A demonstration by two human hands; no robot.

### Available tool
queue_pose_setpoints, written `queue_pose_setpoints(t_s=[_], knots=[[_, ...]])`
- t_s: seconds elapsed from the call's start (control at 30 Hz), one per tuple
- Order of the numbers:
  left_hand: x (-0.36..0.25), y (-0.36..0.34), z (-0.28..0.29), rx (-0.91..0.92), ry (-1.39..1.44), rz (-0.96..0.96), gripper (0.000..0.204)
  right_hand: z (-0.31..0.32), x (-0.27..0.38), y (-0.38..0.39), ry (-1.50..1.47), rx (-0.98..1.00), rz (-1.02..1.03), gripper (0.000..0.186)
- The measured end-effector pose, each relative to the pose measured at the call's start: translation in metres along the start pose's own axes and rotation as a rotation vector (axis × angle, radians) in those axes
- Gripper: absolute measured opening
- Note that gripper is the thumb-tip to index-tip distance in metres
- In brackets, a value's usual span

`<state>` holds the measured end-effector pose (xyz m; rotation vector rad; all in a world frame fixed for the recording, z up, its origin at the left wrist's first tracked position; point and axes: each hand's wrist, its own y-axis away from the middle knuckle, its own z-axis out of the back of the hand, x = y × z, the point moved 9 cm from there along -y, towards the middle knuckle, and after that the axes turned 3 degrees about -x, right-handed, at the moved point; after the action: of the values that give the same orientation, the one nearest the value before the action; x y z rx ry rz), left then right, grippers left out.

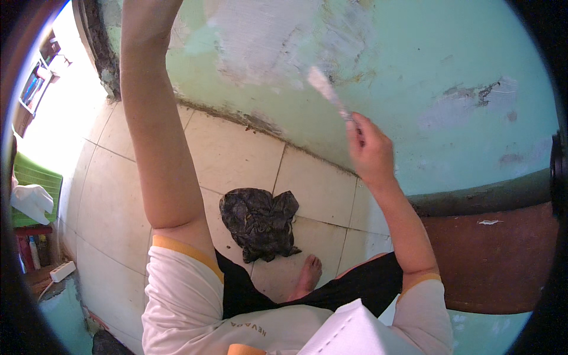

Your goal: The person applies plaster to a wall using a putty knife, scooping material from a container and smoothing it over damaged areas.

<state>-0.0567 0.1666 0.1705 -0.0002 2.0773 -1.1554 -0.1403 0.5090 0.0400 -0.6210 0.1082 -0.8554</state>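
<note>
My left arm stretches up to the top edge, where my left hand (149,13) is mostly cut off and its fingers are out of sight. My right hand (370,148) grips a scraper-like tool (325,89) by the handle, its blurred blade pale whitish and angled up in front of the mint-green wall (455,47). I cannot tell whether the blade touches the wall. Rough pale patches (266,41) and flaked spots mark that wall. Below my hands, a crumpled black plastic sheet or bag (257,222) lies on the tiled floor (236,148) near my bare foot (307,275).
At left are a bright opening with a shelf (38,80), a green basket (38,183) holding white cloth, bottles (34,251) and a white power strip (62,271) on a ledge (50,293). A brown wooden bench or panel (485,260) stands at right along the wall.
</note>
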Motion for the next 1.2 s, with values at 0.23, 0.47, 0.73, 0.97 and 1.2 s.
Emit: queue_pose_setpoints(t_s=[0.23,0.47,0.73,0.97,1.2], knots=[[0.004,0.0,0.004,0.075,0.01,-0.005,0.079,-0.03,-0.007,-0.012,0.106,0.018,0.074,0.024],[0.008,0.001,0.012,-0.021,-0.035,-0.017,0.074,0.059,-0.046,0.014,0.032,-0.044,-0.16,0.025],[-0.006,0.0,0.007,-0.001,0.002,-0.087,0.07,0.004,-0.071,0.026,-0.144,0.077,-0.053,0.026],[-0.019,0.003,0.003,0.01,-0.01,-0.109,0.071,-0.013,-0.137,0.007,-0.128,0.144,-0.245,0.03],[-0.011,0.003,0.002,0.083,0.032,-0.109,0.071,-0.005,-0.158,0.032,-0.21,0.153,-0.26,0.031]])
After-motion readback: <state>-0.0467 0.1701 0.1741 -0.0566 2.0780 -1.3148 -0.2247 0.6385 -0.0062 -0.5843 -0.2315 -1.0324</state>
